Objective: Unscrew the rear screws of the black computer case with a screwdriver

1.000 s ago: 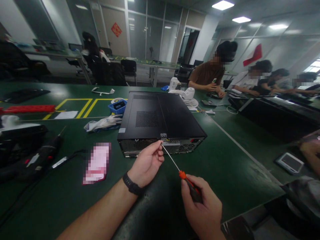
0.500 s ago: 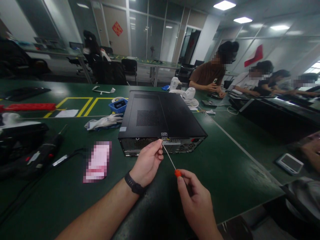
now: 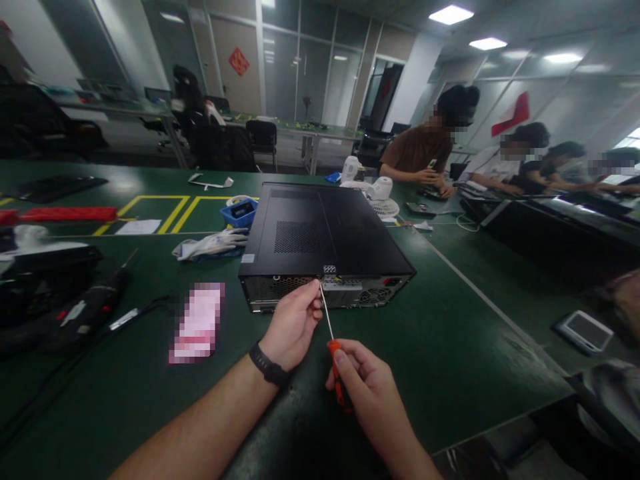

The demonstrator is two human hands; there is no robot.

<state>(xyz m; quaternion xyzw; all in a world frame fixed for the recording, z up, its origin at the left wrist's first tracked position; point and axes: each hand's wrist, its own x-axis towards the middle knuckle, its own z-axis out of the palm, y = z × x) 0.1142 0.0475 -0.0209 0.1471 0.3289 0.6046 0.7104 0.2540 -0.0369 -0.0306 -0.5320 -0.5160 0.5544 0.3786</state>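
Head view: the right hand (image 3: pixel 370 387) is closed around the handle of the screwdriver (image 3: pixel 335 350). The left hand (image 3: pixel 291 325) is curled, fingertips at the blade tip; whether they grip it is unclear. The black computer case (image 3: pixel 345 227) lies on the green bench (image 3: pixel 475 373), rear panel nearest.
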